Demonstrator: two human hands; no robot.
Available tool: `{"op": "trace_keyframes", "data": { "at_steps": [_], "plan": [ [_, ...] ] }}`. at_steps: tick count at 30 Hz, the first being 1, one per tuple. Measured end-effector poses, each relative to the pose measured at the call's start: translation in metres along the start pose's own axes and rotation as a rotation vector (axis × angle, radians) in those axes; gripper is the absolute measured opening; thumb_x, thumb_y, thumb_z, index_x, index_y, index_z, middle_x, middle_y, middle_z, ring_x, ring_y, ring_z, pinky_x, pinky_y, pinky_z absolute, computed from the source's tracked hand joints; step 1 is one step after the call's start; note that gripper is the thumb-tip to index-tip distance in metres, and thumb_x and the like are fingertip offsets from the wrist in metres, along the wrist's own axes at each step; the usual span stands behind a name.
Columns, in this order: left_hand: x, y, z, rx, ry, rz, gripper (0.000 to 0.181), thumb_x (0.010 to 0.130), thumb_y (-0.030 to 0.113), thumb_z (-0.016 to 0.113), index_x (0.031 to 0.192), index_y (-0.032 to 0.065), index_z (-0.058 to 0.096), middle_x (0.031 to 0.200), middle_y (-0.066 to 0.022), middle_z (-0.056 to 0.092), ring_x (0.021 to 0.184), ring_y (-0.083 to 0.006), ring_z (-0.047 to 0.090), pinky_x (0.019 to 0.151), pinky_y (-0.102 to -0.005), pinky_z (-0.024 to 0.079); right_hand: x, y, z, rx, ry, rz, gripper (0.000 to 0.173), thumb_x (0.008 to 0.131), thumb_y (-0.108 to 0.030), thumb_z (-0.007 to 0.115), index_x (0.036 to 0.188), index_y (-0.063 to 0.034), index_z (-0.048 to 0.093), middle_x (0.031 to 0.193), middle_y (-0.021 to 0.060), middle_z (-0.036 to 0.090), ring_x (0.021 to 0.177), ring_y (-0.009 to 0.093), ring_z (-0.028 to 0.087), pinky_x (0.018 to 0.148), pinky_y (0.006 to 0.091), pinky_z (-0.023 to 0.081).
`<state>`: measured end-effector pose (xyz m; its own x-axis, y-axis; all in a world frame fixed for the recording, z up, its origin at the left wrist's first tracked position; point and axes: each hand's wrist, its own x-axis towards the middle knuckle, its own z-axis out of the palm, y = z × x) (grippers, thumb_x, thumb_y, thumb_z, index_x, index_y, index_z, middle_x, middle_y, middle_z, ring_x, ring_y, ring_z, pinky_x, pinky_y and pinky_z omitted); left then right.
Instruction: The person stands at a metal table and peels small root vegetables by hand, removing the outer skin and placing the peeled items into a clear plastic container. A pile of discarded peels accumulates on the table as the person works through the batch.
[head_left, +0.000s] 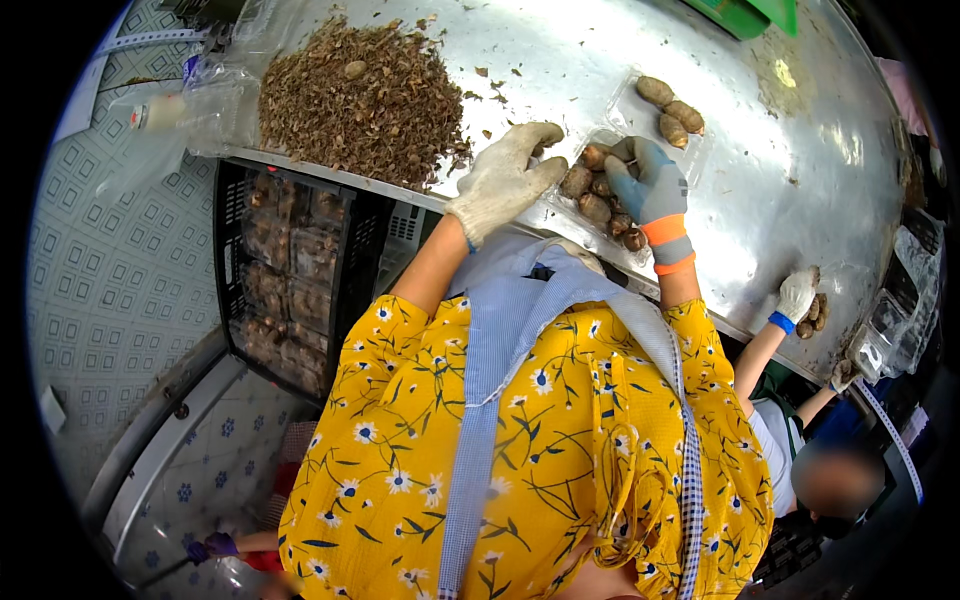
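Observation:
My left hand (511, 171), in a white knit glove, is over the metal table just left of a clear plastic tray (553, 201). Its thumb and forefinger are apart; a small dark patch shows between them, and I cannot tell if it is held. Several small brown taro-like corms (594, 208) fill the tray. My right hand (654, 180) wears a grey-blue coated glove with an orange-banded cuff. It reaches over the corms from the right, thumb and fingers curled at the tray's upper part. Whether a corm is pinched there is hidden.
Beyond the tray, three corms (681, 116) lie in another clear tray (701, 161). Brown peel scraps (360, 105) are heaped at left. Packed clear boxes fill a black crate (349, 247) below the table edge. Right, a co-worker's gloved hand (796, 294) touches corms (814, 319).

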<state>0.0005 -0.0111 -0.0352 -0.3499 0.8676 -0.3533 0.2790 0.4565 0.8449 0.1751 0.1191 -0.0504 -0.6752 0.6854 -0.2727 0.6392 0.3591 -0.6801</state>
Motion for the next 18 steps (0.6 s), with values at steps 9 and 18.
{"op": "trace_keyframes", "data": {
  "at_steps": [9, 18],
  "plan": [
    [0.003, 0.004, 0.009, -0.070, -0.100, 0.034, 0.044, 0.087, 0.026, 0.061, 0.122, -0.0016, 0.059, 0.119, -0.0199, 0.063, 0.111, -0.0275, 0.061, 0.096, -0.0342, 0.047, -0.004, 0.004, 0.034, -0.419, 0.018, -0.070, 0.045, 0.080, -0.019, 0.066, 0.122, -0.0108, 0.053, 0.116, 0.0190, 0.057, 0.094, 0.038, 0.062, 0.074, 0.0446, 0.052],
    [0.001, -0.005, 0.006, 0.063, -0.049, 0.052, 0.043, 0.087, 0.024, 0.060, 0.122, -0.0018, 0.059, 0.120, -0.0201, 0.062, 0.110, -0.0275, 0.061, 0.096, -0.0342, 0.047, 0.007, 0.000, 0.011, -0.377, 0.006, -0.132, 0.039, 0.075, -0.022, 0.069, 0.110, -0.0096, 0.058, 0.103, 0.0135, 0.058, 0.087, 0.031, 0.064, 0.072, 0.0416, 0.052]
  ]
}}
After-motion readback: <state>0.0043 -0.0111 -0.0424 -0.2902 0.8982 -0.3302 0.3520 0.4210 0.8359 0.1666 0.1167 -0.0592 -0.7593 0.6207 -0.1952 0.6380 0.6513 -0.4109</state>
